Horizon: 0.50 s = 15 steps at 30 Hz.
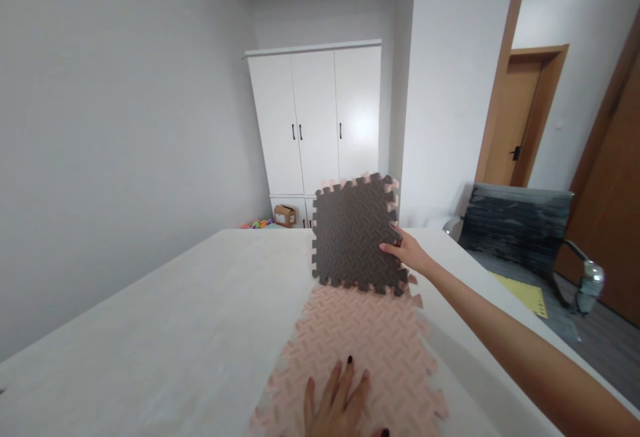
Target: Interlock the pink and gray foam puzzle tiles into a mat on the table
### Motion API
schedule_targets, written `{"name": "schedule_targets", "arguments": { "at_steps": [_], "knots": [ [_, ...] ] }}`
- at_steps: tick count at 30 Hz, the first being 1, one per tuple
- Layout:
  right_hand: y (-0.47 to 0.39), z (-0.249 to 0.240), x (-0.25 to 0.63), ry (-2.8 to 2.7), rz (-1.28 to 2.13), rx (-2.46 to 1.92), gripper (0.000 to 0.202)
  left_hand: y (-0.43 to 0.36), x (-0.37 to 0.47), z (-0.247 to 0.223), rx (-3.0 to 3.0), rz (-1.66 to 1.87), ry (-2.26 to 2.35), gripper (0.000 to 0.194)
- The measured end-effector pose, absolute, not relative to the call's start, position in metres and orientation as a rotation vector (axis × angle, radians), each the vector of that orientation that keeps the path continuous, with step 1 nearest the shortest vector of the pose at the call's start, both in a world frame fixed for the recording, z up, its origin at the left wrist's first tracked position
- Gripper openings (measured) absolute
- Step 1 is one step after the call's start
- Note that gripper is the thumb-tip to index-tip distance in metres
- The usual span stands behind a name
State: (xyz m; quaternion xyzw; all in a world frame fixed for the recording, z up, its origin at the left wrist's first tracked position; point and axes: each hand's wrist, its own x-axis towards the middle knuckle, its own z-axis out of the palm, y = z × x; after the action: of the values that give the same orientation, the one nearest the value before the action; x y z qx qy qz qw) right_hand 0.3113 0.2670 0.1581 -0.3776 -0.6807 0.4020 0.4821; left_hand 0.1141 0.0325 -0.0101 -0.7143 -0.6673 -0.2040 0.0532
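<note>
A pink foam mat tile (pixel 365 330) with jigsaw edges lies on the white table (pixel 200 317). My left hand (pixel 340 403) rests on it near the bottom of the view, fingers spread and holding nothing. Above the tile's far end, my right hand (pixel 407 250) grips the right edge of a dark grey foam tile (pixel 353 233), which is held upright. Pink jigsaw edges show behind the grey tile along its top and right side; how many layers are there cannot be told.
Beyond the table stand a white cabinet (pixel 315 117) and a cardboard box (pixel 285 215). At the right is a dark chair (pixel 517 223) with a yellow piece (pixel 523 293) on its seat. A wall runs along the left.
</note>
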Motion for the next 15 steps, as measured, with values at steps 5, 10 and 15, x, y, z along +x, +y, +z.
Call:
{"name": "schedule_targets", "arguments": {
  "at_steps": [5, 10, 15],
  "knots": [
    [0.202, 0.197, 0.276, -2.233, 0.337, -0.811, 0.042, 0.033, 0.115, -0.012, -2.171, -0.620, -2.028, 0.056],
    [0.145, 0.206, 0.228, -2.651, -0.039, -0.405, 0.051, 0.032, 0.115, -0.010, -2.173, -0.568, -2.027, 0.061],
    [0.130, 0.212, 0.225, -2.598, -0.006, -0.409, 0.054, 0.031, 0.113, -0.008, -2.219, -0.673, -2.023, 0.060]
  ]
}}
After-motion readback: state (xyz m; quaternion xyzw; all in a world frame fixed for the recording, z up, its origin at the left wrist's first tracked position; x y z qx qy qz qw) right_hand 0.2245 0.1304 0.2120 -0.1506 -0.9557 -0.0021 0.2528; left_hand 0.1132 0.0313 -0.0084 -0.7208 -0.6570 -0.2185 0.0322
